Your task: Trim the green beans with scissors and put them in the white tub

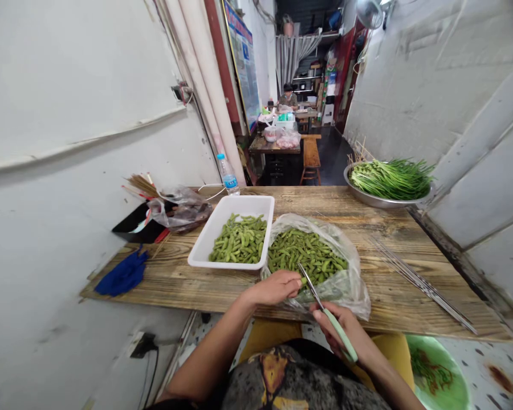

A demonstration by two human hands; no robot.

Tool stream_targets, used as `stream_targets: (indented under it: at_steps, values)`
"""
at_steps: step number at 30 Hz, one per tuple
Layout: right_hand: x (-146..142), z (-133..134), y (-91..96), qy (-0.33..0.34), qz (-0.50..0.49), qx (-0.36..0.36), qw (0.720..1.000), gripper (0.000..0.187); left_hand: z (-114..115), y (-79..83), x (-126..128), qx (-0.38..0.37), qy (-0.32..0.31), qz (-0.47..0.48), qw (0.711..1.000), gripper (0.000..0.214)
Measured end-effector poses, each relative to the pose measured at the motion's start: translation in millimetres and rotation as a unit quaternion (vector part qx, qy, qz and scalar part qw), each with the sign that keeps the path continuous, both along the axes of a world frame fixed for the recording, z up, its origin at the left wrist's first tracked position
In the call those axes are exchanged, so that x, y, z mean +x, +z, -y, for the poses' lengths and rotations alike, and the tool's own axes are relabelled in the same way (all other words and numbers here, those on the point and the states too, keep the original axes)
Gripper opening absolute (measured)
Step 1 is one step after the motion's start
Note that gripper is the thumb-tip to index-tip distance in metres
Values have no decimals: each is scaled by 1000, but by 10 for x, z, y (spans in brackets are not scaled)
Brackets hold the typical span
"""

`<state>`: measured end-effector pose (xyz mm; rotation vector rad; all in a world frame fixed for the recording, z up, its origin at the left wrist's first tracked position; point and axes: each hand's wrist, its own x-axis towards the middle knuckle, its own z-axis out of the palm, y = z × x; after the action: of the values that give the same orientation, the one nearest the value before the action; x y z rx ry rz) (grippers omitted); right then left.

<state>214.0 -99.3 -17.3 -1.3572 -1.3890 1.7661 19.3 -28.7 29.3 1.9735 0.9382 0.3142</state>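
Observation:
My left hand (277,287) pinches a green soybean pod (302,281) at the near edge of a clear plastic bag (350,285) full of pods. My right hand (340,327) grips green-handled scissors (325,310), whose blades point up and left toward that pod. A white rectangular tray (205,245) holding more pods sits just left of the bag on the wooden table (389,273).
A metal bowl of green chives (389,182) stands at the far right, metal skewers (423,285) lie to the right. A blue cloth (123,274), water bottle (228,175) and crumpled bag (183,208) are at left. A green basin (444,370) sits on the floor. A person sits far back.

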Motion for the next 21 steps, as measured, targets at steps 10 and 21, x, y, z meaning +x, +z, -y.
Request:
stream_targets:
  at_steps: [10, 21]
  values:
    - [23, -55, -193, -62, -19, 11, 998, 50, -309, 102, -571, 343, 487, -193, 780, 25]
    - [46, -3, -121, -29, 3, 33, 999, 50, -144, -285, 145, 273, 267, -327, 864, 20]
